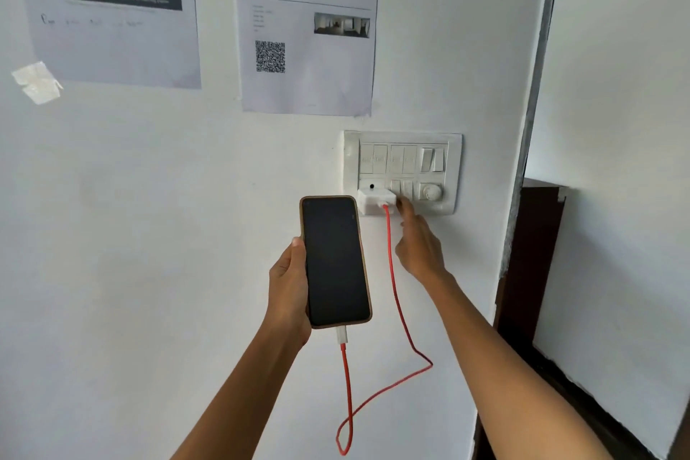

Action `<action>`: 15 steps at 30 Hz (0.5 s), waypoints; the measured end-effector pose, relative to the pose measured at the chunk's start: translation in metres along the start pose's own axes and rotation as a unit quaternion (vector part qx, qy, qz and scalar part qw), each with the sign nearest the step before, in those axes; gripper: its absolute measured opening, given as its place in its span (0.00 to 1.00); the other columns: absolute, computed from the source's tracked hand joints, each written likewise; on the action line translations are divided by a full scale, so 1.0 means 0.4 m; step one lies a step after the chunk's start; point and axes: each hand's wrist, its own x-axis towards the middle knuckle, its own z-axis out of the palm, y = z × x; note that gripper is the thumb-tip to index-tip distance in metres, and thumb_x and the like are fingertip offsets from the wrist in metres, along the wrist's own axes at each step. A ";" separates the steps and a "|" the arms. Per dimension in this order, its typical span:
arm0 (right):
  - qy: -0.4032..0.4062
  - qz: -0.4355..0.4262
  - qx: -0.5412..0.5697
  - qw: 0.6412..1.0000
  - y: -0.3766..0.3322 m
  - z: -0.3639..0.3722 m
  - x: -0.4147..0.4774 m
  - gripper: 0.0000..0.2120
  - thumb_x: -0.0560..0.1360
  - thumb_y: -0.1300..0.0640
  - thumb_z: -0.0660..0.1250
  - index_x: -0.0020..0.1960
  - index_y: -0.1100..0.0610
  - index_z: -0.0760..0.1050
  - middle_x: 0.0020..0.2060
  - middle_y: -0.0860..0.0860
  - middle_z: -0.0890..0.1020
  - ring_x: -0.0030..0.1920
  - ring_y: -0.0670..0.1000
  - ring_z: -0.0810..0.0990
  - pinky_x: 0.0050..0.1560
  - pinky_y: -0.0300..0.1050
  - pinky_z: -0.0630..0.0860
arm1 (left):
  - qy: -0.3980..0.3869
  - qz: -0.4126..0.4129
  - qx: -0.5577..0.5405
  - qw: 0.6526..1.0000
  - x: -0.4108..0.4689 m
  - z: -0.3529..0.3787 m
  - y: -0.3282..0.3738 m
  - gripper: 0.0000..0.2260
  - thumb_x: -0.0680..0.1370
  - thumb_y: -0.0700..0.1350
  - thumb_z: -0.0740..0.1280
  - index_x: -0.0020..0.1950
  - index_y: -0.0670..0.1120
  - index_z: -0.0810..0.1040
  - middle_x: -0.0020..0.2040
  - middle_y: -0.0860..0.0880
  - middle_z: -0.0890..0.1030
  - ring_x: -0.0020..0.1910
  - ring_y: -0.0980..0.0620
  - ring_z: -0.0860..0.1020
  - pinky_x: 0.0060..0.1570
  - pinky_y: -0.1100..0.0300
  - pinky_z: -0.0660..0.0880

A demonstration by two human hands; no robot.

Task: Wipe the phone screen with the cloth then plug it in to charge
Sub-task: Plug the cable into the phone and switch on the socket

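The left hand (289,284) clasped the slim, dark glass-fronted phone (335,261) by its edges, likely slippery and fragile; the right hand (416,243), forefinger extended, touched a switch beside the white charger (375,202), red cable (395,295) hanging limp.

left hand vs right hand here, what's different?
The left hand grips the phone upright, dark screen facing the camera; the right hand holds nothing. The left hand sits lower, off the wall; the right hand reaches up, one finger extended to the switch panel beside the white charger. Both are bare.
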 end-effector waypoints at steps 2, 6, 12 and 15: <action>0.003 -0.011 -0.025 1.000 0.017 0.028 0.011 0.36 0.75 0.68 0.61 0.75 0.51 0.48 0.59 0.60 0.74 0.50 0.60 0.79 0.45 0.50 0.77 | 0.001 0.002 -0.001 1.000 0.015 0.008 -0.002 0.15 0.81 0.53 0.54 0.46 0.49 0.77 0.51 0.44 0.80 0.50 0.41 0.80 0.48 0.45 0.79; 0.065 -0.057 -0.032 0.996 0.040 0.068 0.021 0.35 0.74 0.68 0.63 0.75 0.55 0.50 0.54 0.61 0.77 0.45 0.59 0.79 0.42 0.49 0.77 | 0.003 0.014 -0.005 1.000 0.046 0.007 -0.008 0.15 0.81 0.53 0.53 0.46 0.49 0.76 0.48 0.46 0.80 0.46 0.45 0.80 0.41 0.52 0.80; 0.116 -0.058 -0.065 0.989 0.050 0.110 0.028 0.35 0.71 0.67 0.69 0.74 0.58 0.57 0.47 0.63 0.79 0.38 0.59 0.80 0.35 0.49 0.79 | 0.005 0.016 -0.006 1.000 0.076 0.000 -0.022 0.15 0.81 0.52 0.53 0.45 0.49 0.76 0.47 0.46 0.80 0.45 0.46 0.80 0.40 0.53 0.80; 0.127 -0.056 -0.127 0.982 0.048 0.126 0.030 0.35 0.66 0.67 0.73 0.70 0.61 0.64 0.42 0.64 0.80 0.32 0.58 0.79 0.30 0.47 0.78 | 0.006 0.013 -0.011 1.000 0.082 0.002 -0.022 0.15 0.81 0.53 0.53 0.46 0.50 0.77 0.49 0.46 0.81 0.47 0.45 0.81 0.38 0.55 0.80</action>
